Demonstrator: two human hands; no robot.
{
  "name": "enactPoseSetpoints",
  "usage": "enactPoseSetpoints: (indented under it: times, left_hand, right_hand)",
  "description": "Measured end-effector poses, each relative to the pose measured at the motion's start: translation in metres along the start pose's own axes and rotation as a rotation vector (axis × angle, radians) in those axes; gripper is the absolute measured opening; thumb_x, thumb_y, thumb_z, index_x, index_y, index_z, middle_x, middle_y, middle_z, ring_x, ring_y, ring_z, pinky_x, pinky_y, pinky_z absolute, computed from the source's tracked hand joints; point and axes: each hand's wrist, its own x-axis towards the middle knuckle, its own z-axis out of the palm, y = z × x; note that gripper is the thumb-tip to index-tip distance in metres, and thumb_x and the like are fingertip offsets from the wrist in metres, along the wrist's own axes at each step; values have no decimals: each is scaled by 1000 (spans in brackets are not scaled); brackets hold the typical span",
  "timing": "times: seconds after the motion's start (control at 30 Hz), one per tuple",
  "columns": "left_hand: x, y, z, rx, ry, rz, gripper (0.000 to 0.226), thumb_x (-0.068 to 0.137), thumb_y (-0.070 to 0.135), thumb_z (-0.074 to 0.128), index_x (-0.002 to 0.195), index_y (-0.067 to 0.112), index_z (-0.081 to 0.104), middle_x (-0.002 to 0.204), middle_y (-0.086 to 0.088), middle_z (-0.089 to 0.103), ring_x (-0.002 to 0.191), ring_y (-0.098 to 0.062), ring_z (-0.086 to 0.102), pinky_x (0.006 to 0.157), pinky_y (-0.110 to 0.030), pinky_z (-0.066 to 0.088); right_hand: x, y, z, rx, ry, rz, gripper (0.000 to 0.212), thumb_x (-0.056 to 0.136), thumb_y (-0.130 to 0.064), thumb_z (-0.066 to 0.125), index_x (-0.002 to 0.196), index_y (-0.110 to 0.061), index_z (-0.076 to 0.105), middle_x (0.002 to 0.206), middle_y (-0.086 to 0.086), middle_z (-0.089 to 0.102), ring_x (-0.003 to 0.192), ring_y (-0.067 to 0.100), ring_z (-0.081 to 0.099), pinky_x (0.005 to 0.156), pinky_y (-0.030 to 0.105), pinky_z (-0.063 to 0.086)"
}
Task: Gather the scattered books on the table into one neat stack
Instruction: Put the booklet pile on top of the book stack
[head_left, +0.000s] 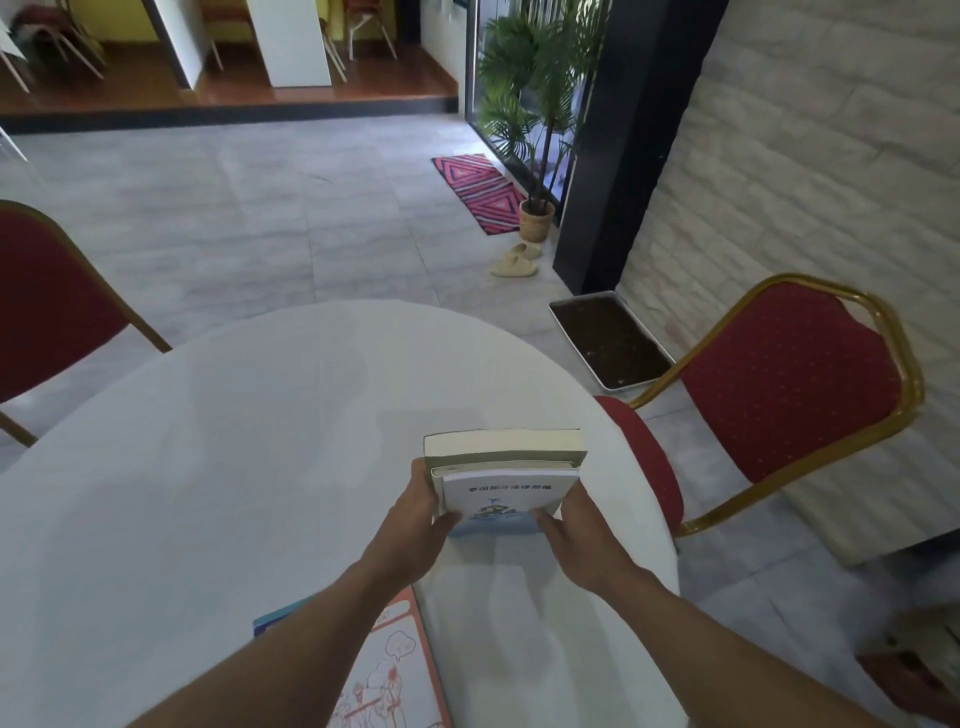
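Head view. The stack of books (506, 467) was held over the right part of the worktop (234, 441), with a white-and-blue paperback (501, 501) uppermost and a thick olive-covered volume (501, 444) lowest. Whether it rested on the cloth could not be told. The left hand (415, 512) was curled round its left edge and the right hand (576, 530) round its right edge, thumbs laid on the top cover. The stack was judged stiff, fairly heavy and apt to slip between covers, so a two-sided hold was judged best. An orange illustrated book (389, 670) and a blue book (280, 616) lay unstacked at the near edge. On the floor, a tray (638, 383) was filled with dark soil (610, 343), and a woven pot (536, 221) held a palm (535, 78).
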Motion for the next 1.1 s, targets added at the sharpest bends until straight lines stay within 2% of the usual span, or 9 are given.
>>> enactPoseSetpoints:
  times: [0.1, 0.23, 0.3, 0.43, 0.57, 0.67, 0.83, 0.97, 1.1]
  left_hand:
    - [-6, 3, 4, 5, -11, 6, 64, 93, 13, 63, 144, 28, 27, 131, 20, 43, 122, -6, 48, 100, -26, 49]
    - [-7, 3, -2, 11, 4, -10, 65, 90, 16, 65, 138, 37, 27, 135, 15, 51, 124, -14, 54, 100, -37, 54]
    - [-9, 4, -3, 18, 6, -17, 65, 90, 18, 66, 136, 40, 26, 139, 12, 52, 124, -14, 55, 101, -39, 54]
    - [-15, 6, 2, 14, -2, -11, 65, 92, 15, 66, 138, 38, 26, 142, 9, 52, 127, -15, 53, 103, -38, 52]
    - [-15, 5, -4, 10, -4, -13, 66, 91, 18, 66, 138, 42, 27, 139, 15, 52, 125, -13, 54, 102, -35, 52]
    - [-20, 3, -1, 3, 4, -9, 63, 92, 19, 65, 140, 40, 28, 136, 21, 49, 123, -8, 52, 103, -32, 50]
    - [-20, 5, -3, 13, -8, -33, 61, 92, 15, 65, 139, 32, 30, 135, 12, 54, 120, -12, 55, 98, -31, 53]
    - [-8, 19, -10, -29, 19, -100, 48, 88, 3, 65, 123, 21, 38, 121, -1, 57, 113, -19, 58, 83, -23, 50]
    - [4, 27, -3, -41, 84, -184, 28, 88, 7, 64, 115, 9, 54, 113, -4, 65, 102, -23, 64, 79, -28, 50]
  right_hand:
    - [-4, 1, 6, 6, -12, 15, 49, 98, -16, 58, 141, -13, 34, 123, -11, 40, 117, 2, 39, 86, -11, 19]
    - [-3, -1, 2, 33, -36, 14, 52, 98, -10, 58, 137, -27, 28, 125, -12, 41, 118, 1, 39, 82, -13, 24]
    - [-6, -2, 2, 18, -40, 21, 49, 98, -12, 58, 138, -23, 31, 122, -12, 42, 119, 5, 44, 83, -12, 26]
    - [-13, -1, 8, -15, 11, 10, 52, 97, -22, 59, 143, -16, 34, 131, -5, 50, 130, 14, 48, 105, 12, 30]
    - [-13, -5, 2, -11, -14, -12, 51, 98, -17, 58, 143, -14, 34, 121, -12, 41, 120, 4, 43, 92, -4, 19]
    - [-18, -7, 2, -13, 9, -37, 49, 98, -17, 59, 141, -14, 37, 121, -13, 40, 120, 4, 43, 93, -8, 17]
    - [-15, 0, 9, 0, 0, -52, 51, 97, -19, 59, 142, -19, 36, 125, -13, 44, 122, 3, 43, 104, 9, 26]
    - [-4, -1, 1, 183, -72, -57, 60, 94, -11, 60, 145, -29, 32, 134, -15, 51, 126, -3, 48, 108, 21, 39]
    - [7, 4, 4, 236, -65, 139, 40, 97, -26, 57, 135, -22, 48, 128, -6, 63, 114, 12, 61, 101, 38, 50]
